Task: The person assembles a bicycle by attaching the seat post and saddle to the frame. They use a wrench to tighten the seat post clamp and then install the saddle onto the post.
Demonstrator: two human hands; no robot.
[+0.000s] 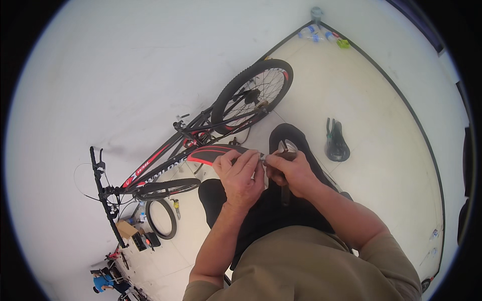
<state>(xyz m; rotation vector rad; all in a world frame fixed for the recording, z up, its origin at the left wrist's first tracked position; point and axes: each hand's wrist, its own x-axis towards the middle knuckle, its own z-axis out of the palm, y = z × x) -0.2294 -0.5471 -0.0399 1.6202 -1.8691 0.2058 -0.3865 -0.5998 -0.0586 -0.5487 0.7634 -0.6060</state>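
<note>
In front of my lap, my left hand grips a black bicycle saddle with red edging, its fingers closed at the saddle's right end. My right hand is closed beside it, thumb and fingers meeting a small silvery metal part at that end. A hand tool with a rounded silvery head and a dark handle also sits in my right hand; its exact kind is partly hidden. The underside of the saddle is mostly covered by my fingers.
A black and red bicycle leans along the white wall at left. Another black saddle lies on the floor at right. A loose tyre, a cardboard box and plastic bottles are around. A person in blue is far lower left.
</note>
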